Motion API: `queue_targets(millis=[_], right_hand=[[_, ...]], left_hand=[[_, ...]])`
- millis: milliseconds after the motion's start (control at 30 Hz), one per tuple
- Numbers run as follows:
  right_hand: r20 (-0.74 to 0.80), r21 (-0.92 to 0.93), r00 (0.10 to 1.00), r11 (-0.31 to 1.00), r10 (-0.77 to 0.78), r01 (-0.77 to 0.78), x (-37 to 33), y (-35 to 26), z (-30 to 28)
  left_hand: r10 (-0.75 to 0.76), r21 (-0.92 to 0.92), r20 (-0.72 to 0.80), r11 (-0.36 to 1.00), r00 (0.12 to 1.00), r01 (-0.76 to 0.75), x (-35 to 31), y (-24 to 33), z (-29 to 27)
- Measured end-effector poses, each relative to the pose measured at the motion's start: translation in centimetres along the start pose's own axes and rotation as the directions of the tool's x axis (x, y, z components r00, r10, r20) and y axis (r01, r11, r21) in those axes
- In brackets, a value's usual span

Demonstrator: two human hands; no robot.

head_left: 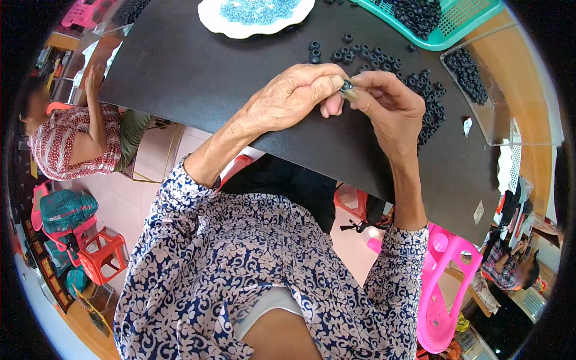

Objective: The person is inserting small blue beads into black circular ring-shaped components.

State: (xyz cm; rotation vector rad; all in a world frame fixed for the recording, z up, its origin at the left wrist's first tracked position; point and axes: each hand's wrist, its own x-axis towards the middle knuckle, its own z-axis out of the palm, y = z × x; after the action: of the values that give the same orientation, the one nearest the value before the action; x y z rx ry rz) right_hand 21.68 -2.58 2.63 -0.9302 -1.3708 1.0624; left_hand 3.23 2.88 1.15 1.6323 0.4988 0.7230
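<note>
Above the dark table (198, 72), both my hands meet at one small, dark, shiny round bead (346, 86). My left hand (285, 99) pinches it from the left between thumb and fingers, while my right hand (393, 111) grips it from the right with thumb and forefinger. Fingertips cover much of the bead, and its fine detail is too small to make out. Loose black ring-shaped beads (429, 108) lie scattered just beyond and to the right of my hands.
A scalloped white plate (207, 21) of tiny blue beads sits at the far edge. Far right are a green basket (465, 30) and a see-through tray (489, 123), both holding black beads. A pink stool (435, 306) stands lower right. Another person (78, 138) sits at left.
</note>
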Motion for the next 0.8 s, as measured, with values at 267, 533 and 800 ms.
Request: queue_targets(millis=[267,533,800], right_hand=[[0.047,0.035,0.999,0.999,0.009,-0.011,0.3,0.7,-0.8],[0.055,-0.279,0.972,0.931,-0.229,0.235,0.6,0.9,-0.3],[0.055,-0.363,0.970,0.900,-0.237,0.240,0.3,1.4,-0.5]], left_hand=[[-0.013,0.038,0.079,0.999,0.997,0.010,0.1,0.1,-0.5],[-0.088,-0.115,0.091,0.989,0.992,0.098,-0.2,0.5,-0.7],[-0.109,-0.191,-0.092,0.978,0.990,0.089,-0.2,-0.1,0.2]])
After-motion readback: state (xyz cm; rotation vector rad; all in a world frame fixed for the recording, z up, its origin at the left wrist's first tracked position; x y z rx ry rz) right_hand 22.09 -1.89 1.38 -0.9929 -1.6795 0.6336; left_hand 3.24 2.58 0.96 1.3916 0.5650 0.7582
